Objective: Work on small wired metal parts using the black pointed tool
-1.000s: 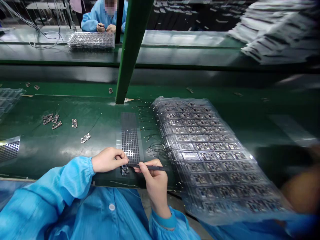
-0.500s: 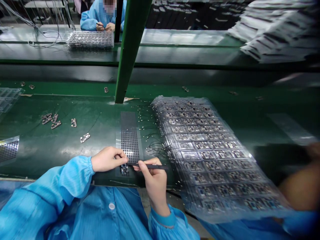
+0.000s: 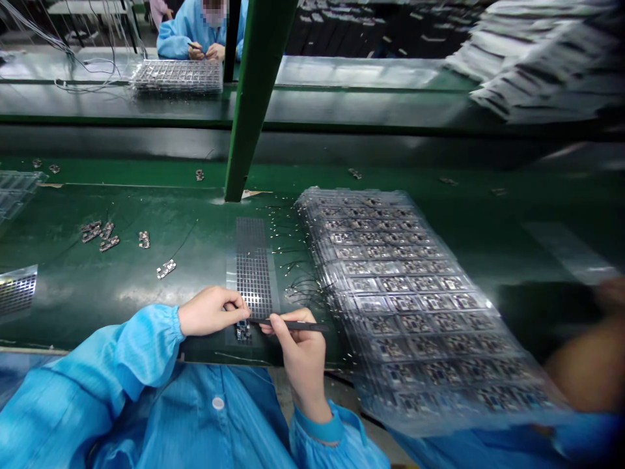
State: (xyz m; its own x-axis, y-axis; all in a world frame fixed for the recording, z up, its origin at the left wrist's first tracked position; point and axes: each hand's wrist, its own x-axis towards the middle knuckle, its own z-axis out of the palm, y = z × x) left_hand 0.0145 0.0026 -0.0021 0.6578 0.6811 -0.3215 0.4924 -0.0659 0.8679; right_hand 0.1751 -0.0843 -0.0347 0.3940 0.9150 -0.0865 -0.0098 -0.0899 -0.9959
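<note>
One small circuit board (image 3: 243, 332), dark with bright silvery components, lies at the six o'clock end of a single sheet (image 3: 254, 277) gridded with shiny dark rectangles, just below our fingertips. Our right grip (image 3: 299, 342) pinches one slim black tool (image 3: 308, 326) pointing to nine o'clock, while our left grip (image 3: 209, 312) has thumb and forefinger pressed together at the board's far end, on what we cannot tell. We count six loose boards (image 3: 199, 175) along the green strip (image 3: 303, 174) ahead, from ten to two o'clock.
</note>
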